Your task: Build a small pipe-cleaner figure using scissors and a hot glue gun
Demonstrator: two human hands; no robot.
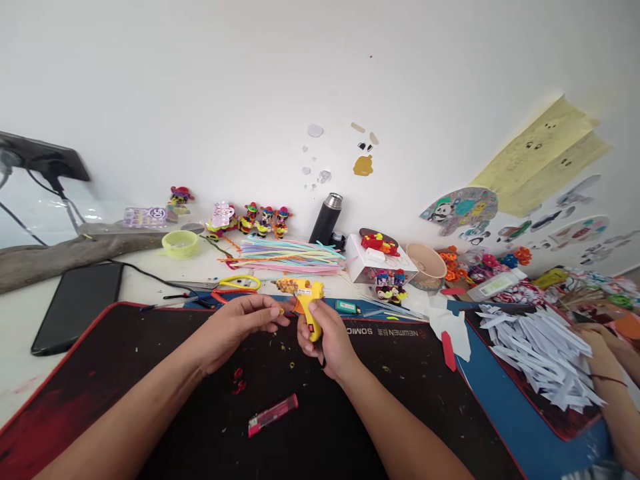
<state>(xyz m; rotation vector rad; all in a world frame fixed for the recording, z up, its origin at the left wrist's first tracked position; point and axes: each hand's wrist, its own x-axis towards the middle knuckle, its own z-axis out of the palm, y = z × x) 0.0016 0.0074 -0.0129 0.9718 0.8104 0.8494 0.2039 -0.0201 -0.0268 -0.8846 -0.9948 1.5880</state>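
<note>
My right hand [331, 337] is wrapped round the handle of a yellow hot glue gun [313, 310], its nozzle end pointing left. My left hand [245, 323] is closed in a pinch beside the gun, with a small yellow piece [281, 311] at the fingertips; its exact shape is too small to tell. Below the hands, a similar small yellow ring [292, 365] lies on the black desk mat [350, 427]. Small red pieces [239, 381] and a pink transparent case [273, 415] rest on the mat nearer to me.
Yellow-handled scissors [240, 283], pipe cleaners [290, 257], a black thermos [326, 219] and a white box [357, 263] stand along the back. A phone [77, 307] lies left. At right, another person's hand [597, 350] is by a heap of paper strips [540, 353].
</note>
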